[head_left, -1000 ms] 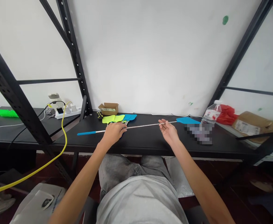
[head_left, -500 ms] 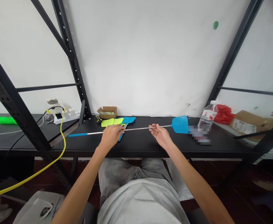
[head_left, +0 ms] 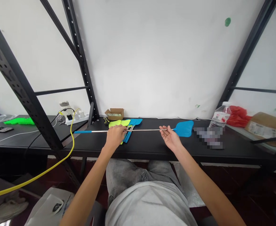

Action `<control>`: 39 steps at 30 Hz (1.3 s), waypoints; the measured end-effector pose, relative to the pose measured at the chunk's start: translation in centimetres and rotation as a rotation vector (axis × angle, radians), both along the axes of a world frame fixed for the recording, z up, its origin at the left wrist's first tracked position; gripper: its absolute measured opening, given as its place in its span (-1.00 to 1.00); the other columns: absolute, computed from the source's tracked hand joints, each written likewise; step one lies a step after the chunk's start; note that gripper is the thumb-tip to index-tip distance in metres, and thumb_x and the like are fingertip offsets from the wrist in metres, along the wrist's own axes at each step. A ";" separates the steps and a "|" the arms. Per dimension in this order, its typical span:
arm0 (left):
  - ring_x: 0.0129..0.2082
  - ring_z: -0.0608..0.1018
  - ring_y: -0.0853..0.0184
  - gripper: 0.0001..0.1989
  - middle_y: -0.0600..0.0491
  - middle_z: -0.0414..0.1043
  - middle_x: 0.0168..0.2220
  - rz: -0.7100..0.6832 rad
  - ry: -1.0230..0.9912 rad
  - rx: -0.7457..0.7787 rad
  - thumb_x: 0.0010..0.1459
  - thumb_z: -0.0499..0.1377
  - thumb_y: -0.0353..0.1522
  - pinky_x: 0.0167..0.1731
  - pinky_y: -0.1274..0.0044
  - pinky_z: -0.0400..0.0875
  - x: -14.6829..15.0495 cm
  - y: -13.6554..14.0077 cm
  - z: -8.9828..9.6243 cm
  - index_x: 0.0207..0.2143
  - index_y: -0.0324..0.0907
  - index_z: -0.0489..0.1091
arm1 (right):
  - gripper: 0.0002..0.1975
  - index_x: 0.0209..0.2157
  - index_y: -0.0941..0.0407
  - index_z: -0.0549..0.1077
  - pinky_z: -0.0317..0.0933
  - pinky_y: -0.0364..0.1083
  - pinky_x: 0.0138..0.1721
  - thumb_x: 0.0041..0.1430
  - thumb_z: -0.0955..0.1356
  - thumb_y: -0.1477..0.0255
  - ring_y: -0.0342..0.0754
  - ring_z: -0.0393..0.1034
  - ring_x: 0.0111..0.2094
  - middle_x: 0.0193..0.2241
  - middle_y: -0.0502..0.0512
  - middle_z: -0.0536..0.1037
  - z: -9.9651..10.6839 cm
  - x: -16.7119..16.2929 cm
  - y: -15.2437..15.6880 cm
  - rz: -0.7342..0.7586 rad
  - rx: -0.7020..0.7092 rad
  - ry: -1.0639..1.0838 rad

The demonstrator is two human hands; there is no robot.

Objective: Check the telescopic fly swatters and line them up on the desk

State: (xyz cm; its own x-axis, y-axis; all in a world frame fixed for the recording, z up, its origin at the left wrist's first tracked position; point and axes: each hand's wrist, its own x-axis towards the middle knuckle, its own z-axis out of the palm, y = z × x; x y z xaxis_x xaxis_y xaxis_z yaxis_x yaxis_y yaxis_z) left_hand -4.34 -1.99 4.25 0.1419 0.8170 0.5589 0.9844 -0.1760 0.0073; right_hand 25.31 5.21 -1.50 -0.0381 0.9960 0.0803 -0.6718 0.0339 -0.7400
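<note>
I am observing the bench [head_left: 147, 142] as the largest element; the blue fly swatter [head_left: 143, 130] is extending lengthwise over it, handle to the left and mesh head to the right. I am rating this swatter as light, its thin metal shaft as stiff but bendable and rather slippery, and its head as flexible; for a secure hold I am specifying the blue handle sleeve [head_left: 83, 132], with the shaft just behind the head for support. The pile of swatters [head_left: 136, 121], blue and yellow-green, is lying partly behind the left hand. At the right, a brown parcel [head_left: 262, 125] is resting closed; its contents I am unable to determine. A clear bottle [head_left: 220, 116] is standing capped, its fill level unreadable. A small cardboard box [head_left: 115, 114] is standing with flaps spread, its interior hidden. The left grip [head_left: 115, 135] is closing palm-down around the shaft; the right grip [head_left: 172, 138], palm turned up, is pinching it lightly near the head, fingers partly extended.
</note>
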 end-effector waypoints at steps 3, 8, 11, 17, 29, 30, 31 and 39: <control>-0.20 0.53 0.15 -0.76 -0.03 0.56 -0.23 -0.016 -0.008 -0.006 0.24 0.06 -0.29 -0.22 0.40 0.29 0.5 0.1 -0.2 -0.23 -0.09 0.53 | -0.82 -0.36 0.10 0.52 0.50 -0.18 -0.29 0.23 0.38 0.29 -0.11 0.56 -0.30 -0.24 0.14 0.65 -0.1 0.1 0.1 -0.004 -0.007 0.011; -0.20 0.53 0.17 -0.78 -0.02 0.57 -0.21 -0.067 -0.025 -0.009 0.26 0.09 -0.26 -0.19 0.40 0.28 1.4 0.0 -0.5 -0.22 -0.09 0.52 | -0.81 -0.37 0.11 0.52 0.49 -0.20 -0.29 0.26 0.35 0.31 -0.13 0.56 -0.33 -0.24 0.15 0.65 -0.1 -0.6 -0.4 0.022 -0.031 0.024; -0.20 0.53 0.18 -0.77 -0.01 0.57 -0.21 -0.093 -0.024 -0.010 0.28 0.08 -0.25 -0.19 0.40 0.27 1.9 -0.1 -0.7 -0.22 -0.08 0.52 | -0.79 -0.37 0.11 0.53 0.49 -0.20 -0.29 0.27 0.34 0.31 -0.13 0.56 -0.32 -0.24 0.15 0.64 -0.1 -1.3 -0.9 0.036 -0.039 0.014; -0.22 0.53 0.20 -0.78 0.00 0.57 -0.22 -0.110 -0.025 -0.014 0.28 0.10 -0.24 -0.20 0.41 0.27 2.0 0.1 -1.1 -0.21 -0.08 0.52 | -0.75 -0.38 0.12 0.52 0.48 -0.18 -0.30 0.30 0.30 0.31 -0.11 0.55 -0.33 -0.25 0.17 0.64 0.1 -1.5 -1.2 0.035 -0.054 0.009; -0.44 0.50 0.33 -0.76 0.05 0.53 -0.43 -0.419 -0.479 -0.013 0.25 0.11 -0.23 -0.35 0.50 0.33 3.8 -0.6 -1.0 -0.25 -0.13 0.54 | -0.63 -0.49 0.12 0.34 0.43 -0.21 -0.44 0.40 0.16 0.34 -0.14 0.53 -0.43 -0.38 0.17 0.63 1.7 2.0 0.0 -0.271 -0.120 0.186; -0.50 0.48 0.35 -0.73 0.06 0.51 -0.49 -0.441 -0.561 -0.092 0.24 0.11 -0.20 -0.41 0.52 0.32 3.8 -0.5 -1.1 -0.29 -0.15 0.54 | -0.63 -0.49 0.11 0.33 0.43 -0.21 -0.43 0.41 0.15 0.34 -0.14 0.54 -0.42 -0.38 0.16 0.63 1.8 2.2 0.0 -0.284 -0.127 0.198; -0.55 0.45 0.36 -0.69 0.06 0.49 -0.53 -0.452 -0.651 -0.157 0.23 0.11 -0.16 -0.47 0.53 0.31 3.7 -0.3 -1.3 -0.33 -0.17 0.54 | -0.62 -0.49 0.11 0.32 0.43 -0.21 -0.43 0.41 0.14 0.33 -0.14 0.54 -0.42 -0.38 0.16 0.62 1.9 2.3 0.1 -0.293 -0.135 0.210; -0.72 0.30 0.49 -0.60 0.10 0.39 -0.60 -0.373 -1.531 -0.165 0.05 0.22 -0.05 -0.74 0.64 0.05 0.9 2.2 -2.2 -0.32 -0.22 0.41 | -0.62 -0.49 0.12 0.29 0.33 -0.22 -0.54 0.40 0.16 0.29 -0.20 0.43 -0.55 -0.44 0.11 0.58 2.3 2.7 0.1 -0.297 -0.140 0.244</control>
